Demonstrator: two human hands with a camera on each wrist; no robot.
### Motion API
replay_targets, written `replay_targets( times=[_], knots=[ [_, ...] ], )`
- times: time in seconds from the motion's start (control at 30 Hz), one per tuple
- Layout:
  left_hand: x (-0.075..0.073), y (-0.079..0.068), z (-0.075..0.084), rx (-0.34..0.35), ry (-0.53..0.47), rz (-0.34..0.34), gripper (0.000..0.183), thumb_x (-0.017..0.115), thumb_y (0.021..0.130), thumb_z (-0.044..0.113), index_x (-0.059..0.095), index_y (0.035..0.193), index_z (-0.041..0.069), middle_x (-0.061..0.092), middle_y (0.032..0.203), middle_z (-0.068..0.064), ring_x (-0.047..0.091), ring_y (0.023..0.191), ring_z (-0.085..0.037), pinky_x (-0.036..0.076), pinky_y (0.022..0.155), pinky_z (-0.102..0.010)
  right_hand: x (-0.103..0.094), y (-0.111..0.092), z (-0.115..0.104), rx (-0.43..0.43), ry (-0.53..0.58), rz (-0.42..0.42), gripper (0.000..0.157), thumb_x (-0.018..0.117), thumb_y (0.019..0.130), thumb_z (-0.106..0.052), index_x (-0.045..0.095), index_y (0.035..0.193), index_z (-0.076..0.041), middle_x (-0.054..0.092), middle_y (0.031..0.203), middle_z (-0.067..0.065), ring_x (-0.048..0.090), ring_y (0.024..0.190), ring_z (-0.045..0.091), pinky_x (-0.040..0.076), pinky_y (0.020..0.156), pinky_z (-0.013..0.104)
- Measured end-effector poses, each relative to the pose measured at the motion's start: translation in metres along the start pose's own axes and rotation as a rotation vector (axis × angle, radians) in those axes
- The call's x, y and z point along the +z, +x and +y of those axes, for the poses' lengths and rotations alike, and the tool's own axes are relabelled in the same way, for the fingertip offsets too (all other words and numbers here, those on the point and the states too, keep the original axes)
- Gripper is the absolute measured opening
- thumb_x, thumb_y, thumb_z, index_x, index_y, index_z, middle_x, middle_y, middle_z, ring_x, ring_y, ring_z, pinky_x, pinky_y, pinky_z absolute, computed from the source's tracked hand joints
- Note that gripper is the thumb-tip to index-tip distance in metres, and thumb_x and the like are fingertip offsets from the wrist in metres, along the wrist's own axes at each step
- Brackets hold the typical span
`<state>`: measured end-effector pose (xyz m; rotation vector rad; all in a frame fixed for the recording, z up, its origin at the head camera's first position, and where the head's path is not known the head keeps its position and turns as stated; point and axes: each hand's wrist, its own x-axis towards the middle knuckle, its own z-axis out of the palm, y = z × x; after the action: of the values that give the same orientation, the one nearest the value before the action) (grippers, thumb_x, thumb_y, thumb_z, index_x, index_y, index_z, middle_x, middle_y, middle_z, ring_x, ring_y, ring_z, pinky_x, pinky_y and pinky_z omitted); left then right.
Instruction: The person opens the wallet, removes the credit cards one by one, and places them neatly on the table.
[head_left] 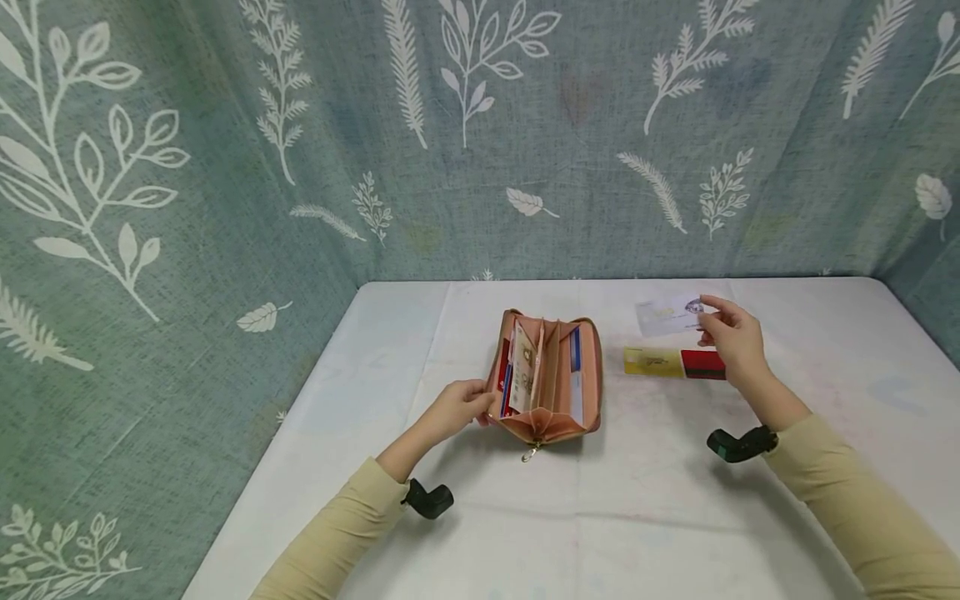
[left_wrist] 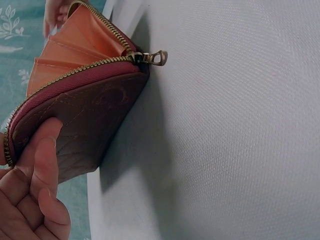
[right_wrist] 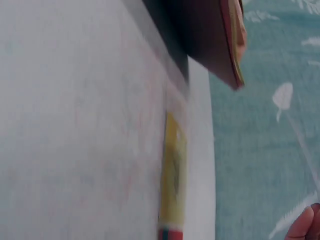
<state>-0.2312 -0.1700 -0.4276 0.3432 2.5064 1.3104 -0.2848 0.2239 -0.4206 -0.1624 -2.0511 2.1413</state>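
An unzipped pink wallet point(head_left: 591, 375) stands on the table with its compartments spread. Several cards point(head_left: 522, 367) stick up in its left part, and a blue-and-white card point(head_left: 576, 350) shows in the right part. My left hand point(head_left: 453, 410) grips the wallet's left side, with fingers point(left_wrist: 46, 150) against its dark quilted outside. To the right of the wallet, my right hand point(head_left: 735, 337) pinches a clear, pale card point(head_left: 663, 318) by its right end, above the table. In the right wrist view only a bit of that hand point(right_wrist: 302, 225) shows, and the card is out of sight.
Below the raised card lie a yellow card point(head_left: 651, 362) and a red card with a dark stripe point(head_left: 702, 364), side by side on the white table point(head_left: 525, 517). A leaf-patterned curtain point(head_left: 480, 192) hangs behind and at the sides. Each wrist wears a black camera mount point(head_left: 431, 500).
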Motion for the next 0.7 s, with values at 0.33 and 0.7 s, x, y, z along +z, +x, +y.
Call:
replay_targets(
  times=[0.33, 0.7],
  knots=[
    [0.000, 0.000, 0.000, 0.009, -0.003, -0.006, 0.027, 0.048, 0.094, 0.015, 0.060, 0.107, -0.006, 0.067, 0.079, -0.012, 0.057, 0.063, -0.010, 0.048, 0.070, -0.041, -0.046, 0.002, 0.000, 0.027, -0.105, 0.092, 0.041, 0.045, 0.093, -0.006, 0.042, 0.133, 0.003, 0.051, 0.072, -0.010, 0.049, 0.056, 0.000, 0.046, 0.054, 0.011],
    [-0.002, -0.008, 0.014, 0.026, -0.010, -0.023, 0.028, 0.046, 0.095, 0.013, 0.058, 0.108, -0.009, 0.066, 0.080, -0.015, 0.059, 0.065, -0.015, 0.048, 0.073, -0.045, -0.117, 0.035, 0.061, 0.099, -0.180, 0.172, 0.034, 0.050, 0.093, -0.017, 0.053, 0.126, -0.025, 0.051, 0.079, -0.010, 0.052, 0.060, -0.001, 0.047, 0.053, 0.013]
  ],
)
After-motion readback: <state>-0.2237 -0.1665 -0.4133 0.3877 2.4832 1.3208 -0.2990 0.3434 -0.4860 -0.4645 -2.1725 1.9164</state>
